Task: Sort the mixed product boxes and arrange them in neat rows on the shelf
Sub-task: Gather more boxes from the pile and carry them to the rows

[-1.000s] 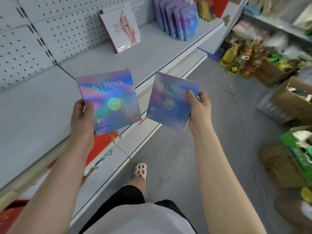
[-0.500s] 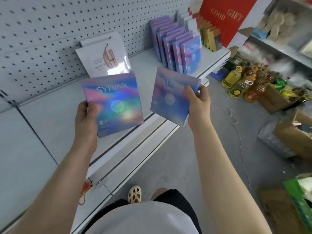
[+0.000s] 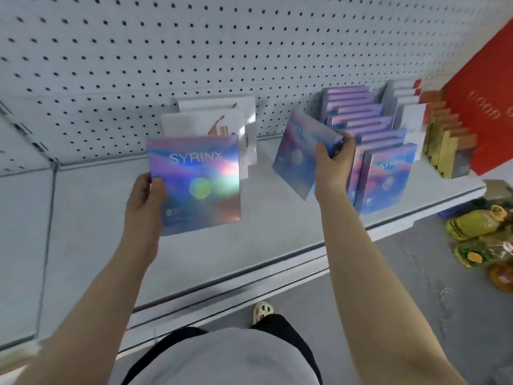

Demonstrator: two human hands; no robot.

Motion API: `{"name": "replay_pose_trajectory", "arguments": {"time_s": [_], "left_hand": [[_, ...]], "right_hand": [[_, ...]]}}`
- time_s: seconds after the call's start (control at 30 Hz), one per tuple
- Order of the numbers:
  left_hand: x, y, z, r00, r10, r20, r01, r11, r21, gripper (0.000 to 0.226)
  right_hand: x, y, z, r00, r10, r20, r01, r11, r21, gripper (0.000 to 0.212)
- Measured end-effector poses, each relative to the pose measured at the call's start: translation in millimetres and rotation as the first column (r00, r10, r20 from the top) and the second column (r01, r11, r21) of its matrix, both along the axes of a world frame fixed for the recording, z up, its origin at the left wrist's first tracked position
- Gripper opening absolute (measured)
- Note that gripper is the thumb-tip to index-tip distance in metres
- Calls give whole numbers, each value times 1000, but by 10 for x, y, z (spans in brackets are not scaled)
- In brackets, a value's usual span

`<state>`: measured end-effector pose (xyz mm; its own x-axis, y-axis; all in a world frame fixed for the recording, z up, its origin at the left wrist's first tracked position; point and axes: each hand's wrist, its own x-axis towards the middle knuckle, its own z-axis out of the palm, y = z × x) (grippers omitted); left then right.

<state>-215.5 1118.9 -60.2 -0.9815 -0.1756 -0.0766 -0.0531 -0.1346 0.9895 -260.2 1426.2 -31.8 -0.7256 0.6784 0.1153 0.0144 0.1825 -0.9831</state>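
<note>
Boxes with a shimmering blue-purple holographic finish are what I have in both hands, held above the grey shelf (image 3: 194, 254) whose front edge runs across just beyond my sandal (image 3: 262, 311) on the concrete floor. My left hand (image 3: 144, 202) grips the lower left corner of one SYRINX box (image 3: 198, 184), thumb on the front face and fingers curled behind it; the box faces me nearly upright, its white lettering readable above a greenish round emblem. My right hand (image 3: 331, 165) pinches a second SYRINX box (image 3: 298, 154) by its right edge, fingers wrapped over the top corner, and this one is tilted, its lower corner pointing down toward the shelf without touching it.

Just right of that hand, and partly hidden by it, stands a row of matching holographic boxes (image 3: 385, 179), upright one behind another from the shelf's front lip back to the pegboard wall (image 3: 249, 51). Behind my left box lean two white boxes (image 3: 213, 120) printed with a skin-toned figure, the back one against the pegboard. Further right of the holographic row are white boxes (image 3: 408, 107) in a row, then a row of gold boxes (image 3: 447, 151), and a big red gift box (image 3: 488, 93) with gold lettering at the shelf's far right end. On the floor to the right, below the shelf end, sit bottles of yellow oil (image 3: 472, 226), blurred.
</note>
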Motion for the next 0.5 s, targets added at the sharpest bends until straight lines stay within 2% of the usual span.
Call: {"name": "replay_pose_trajectory", "arguments": {"time_s": [0.07,0.13,0.2,0.27,0.33,0.5], "left_hand": [[-24,192,35,998,59,-4,-59,998,-9,14],[-57,376,68,996,84,1,-84,996,-10,14],[-87,548,80,994,109,14,-109,994,-10,14],[-98,720,104,991,132,15,-132,991,-13,14],[-96,858,114,989,148,7,-148,989,-7,15],[-35,1078,114,989,146,8,-145,989,-31,24]], "right_hand": [[-233,194,59,993,109,51,-114,988,103,42],[-450,399,160,962,228,152,-265,913,309,46],[-677,562,262,911,287,298,-408,738,537,46],[-898,662,343,882,272,384,-469,567,677,40],[-1099,722,383,873,250,420,-488,458,743,36],[-1507,871,389,846,226,483,-533,342,774,36]]}}
